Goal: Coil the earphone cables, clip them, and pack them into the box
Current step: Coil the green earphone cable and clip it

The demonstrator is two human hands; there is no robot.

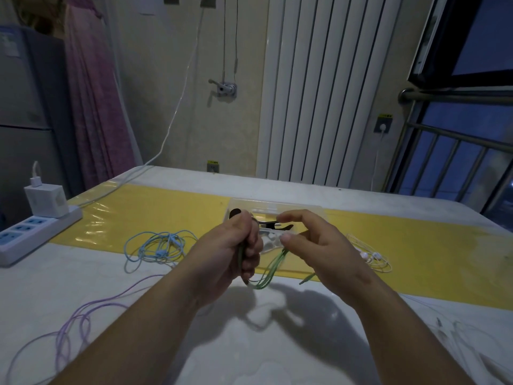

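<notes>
Fingers [249, 259] of the left hand [230, 245] curl tight round a bundle of thin green earphone cable [270, 269].
The right hand [316, 245] is half open, thumb and forefinger apart. The green loops run up under its thumb, but I cannot tell whether it pinches them. They hang between both hands, just in front of the clear plastic box [277, 202] holding black clips [266, 224]. Coiling looks nearly done. Next, the left hand must hold the bundle firm while the right fetches a clip and closes it over the loops.
</notes>
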